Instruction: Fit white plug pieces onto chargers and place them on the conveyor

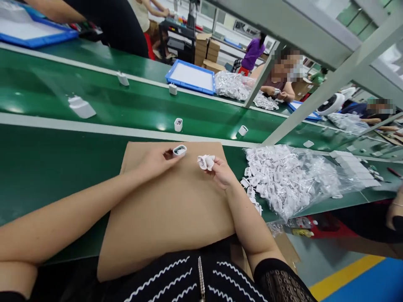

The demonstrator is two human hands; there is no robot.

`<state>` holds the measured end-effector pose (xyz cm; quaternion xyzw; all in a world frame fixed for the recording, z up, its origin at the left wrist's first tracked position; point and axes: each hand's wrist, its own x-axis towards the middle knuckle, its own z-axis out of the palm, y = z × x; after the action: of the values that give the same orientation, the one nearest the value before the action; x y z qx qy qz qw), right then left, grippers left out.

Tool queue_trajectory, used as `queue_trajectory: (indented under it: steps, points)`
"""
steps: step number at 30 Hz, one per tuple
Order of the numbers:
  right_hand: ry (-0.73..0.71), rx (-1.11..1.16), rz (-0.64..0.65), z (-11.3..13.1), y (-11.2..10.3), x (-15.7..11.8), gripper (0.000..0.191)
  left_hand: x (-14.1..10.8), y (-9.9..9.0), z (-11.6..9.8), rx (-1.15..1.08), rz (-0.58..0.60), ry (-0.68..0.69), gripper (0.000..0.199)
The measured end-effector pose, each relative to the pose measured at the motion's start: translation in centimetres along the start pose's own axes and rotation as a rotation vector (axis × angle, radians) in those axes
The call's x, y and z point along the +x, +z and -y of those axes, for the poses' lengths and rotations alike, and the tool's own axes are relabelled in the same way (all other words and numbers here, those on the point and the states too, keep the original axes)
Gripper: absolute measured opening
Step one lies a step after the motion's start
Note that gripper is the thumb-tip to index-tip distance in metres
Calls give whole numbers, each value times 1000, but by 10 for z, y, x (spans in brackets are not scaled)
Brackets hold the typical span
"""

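My left hand [154, 161] grips a small white power adapter [179, 150] between thumb and fingers, its dark-lined open end facing up. My right hand [221, 173] pinches a crumpled white piece [206, 162], perhaps soft wrapping, a short gap from the adapter. Both hands are over a brown cardboard sheet [170, 214] lying on the green workbench [56, 184]. To the right of my right hand sits a clear plastic bag [291, 180] full of small white parts, with several spilling at its edge.
Beyond the bench, a green conveyor belt [94, 96] carries several white adapters [178, 124]. A blue-framed tray [190, 76] and another bag of parts lie farther along. Co-workers sit across the belt, and a white-grey metal frame [315, 42] crosses the upper right.
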<state>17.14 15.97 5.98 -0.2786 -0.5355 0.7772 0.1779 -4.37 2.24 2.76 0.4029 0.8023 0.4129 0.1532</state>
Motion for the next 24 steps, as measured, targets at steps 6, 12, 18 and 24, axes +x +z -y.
queue_trajectory:
  steps: [6, 12, 18, 24]
  points:
    - [-94, -135, 14, -5, 7, -4, 48, -64, 32, -7, -134, 20, 34, 46]
    - [-181, -317, -43, -10, 12, -4, 47, -49, 9, -10, -126, 302, 129, 100]
    - [-468, -706, -75, -8, 13, -17, 21, -53, 29, -11, -227, 232, 124, 64]
    - [-681, -1174, 58, -6, 19, -30, 31, -60, 34, -9, -289, 178, 204, 42]
